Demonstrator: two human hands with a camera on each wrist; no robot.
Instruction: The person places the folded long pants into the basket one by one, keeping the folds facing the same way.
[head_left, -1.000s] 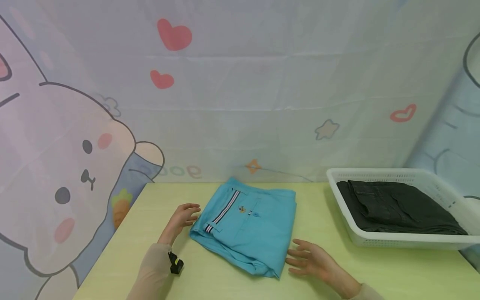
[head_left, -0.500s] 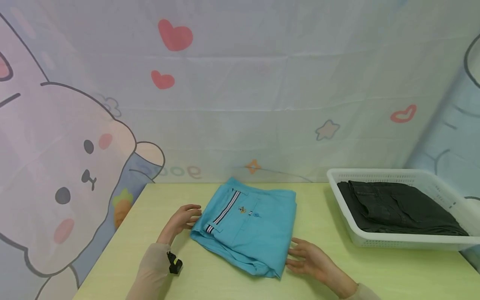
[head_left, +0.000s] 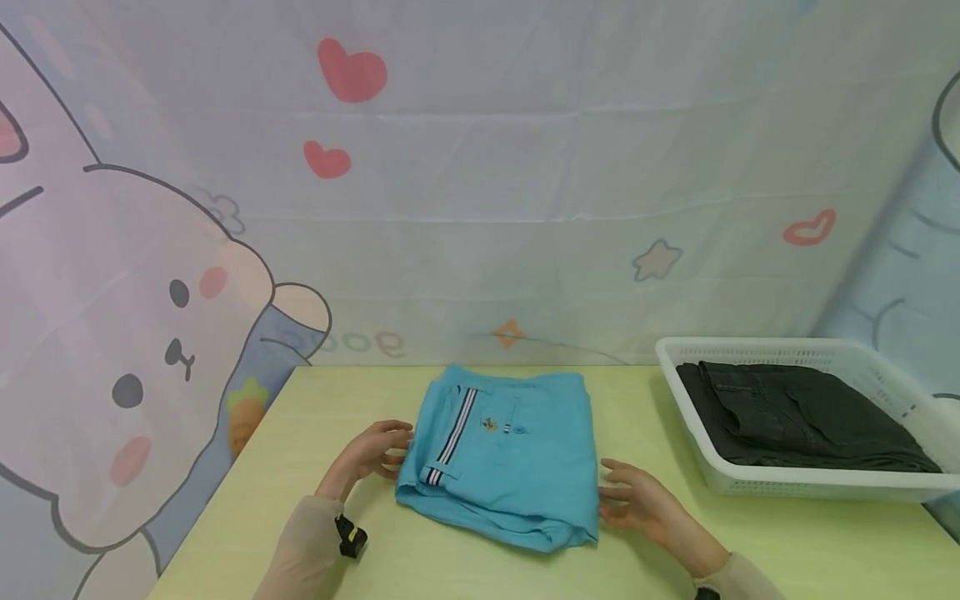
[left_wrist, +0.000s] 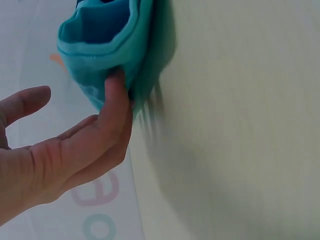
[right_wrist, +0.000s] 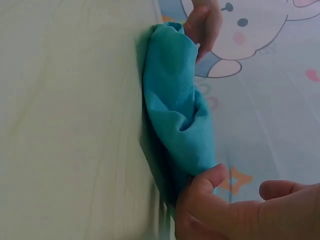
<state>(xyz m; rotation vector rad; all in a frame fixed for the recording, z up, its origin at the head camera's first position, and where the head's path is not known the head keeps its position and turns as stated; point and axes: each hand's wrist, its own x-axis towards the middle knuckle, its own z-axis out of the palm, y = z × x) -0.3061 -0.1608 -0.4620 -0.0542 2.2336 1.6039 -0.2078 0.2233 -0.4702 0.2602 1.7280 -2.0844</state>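
A folded pair of light blue trousers (head_left: 517, 467) lies on the table, waistband stripe along its left part and a small button near the middle. My left hand (head_left: 371, 457) touches the left edge with its fingertips; in the left wrist view its thumb stands apart from the cloth (left_wrist: 95, 60). At the right edge, the fingers of my right hand (head_left: 648, 508) touch the fold. The right wrist view shows these fingers against the rolled side of the trousers (right_wrist: 175, 115), thumb away from it. Some fingertips are hidden behind or under the cloth.
A white plastic basket (head_left: 825, 477) stands on the right of the yellow-green table (head_left: 405, 567), with folded black trousers (head_left: 810, 412) in it. A printed cloth backdrop (head_left: 562, 167) hangs behind the table's far edge.
The blue trousers have turned slightly and shifted a little to the right, now lying straighter. Both hands have moved along with the edges; the right hand is a bit farther up and right.
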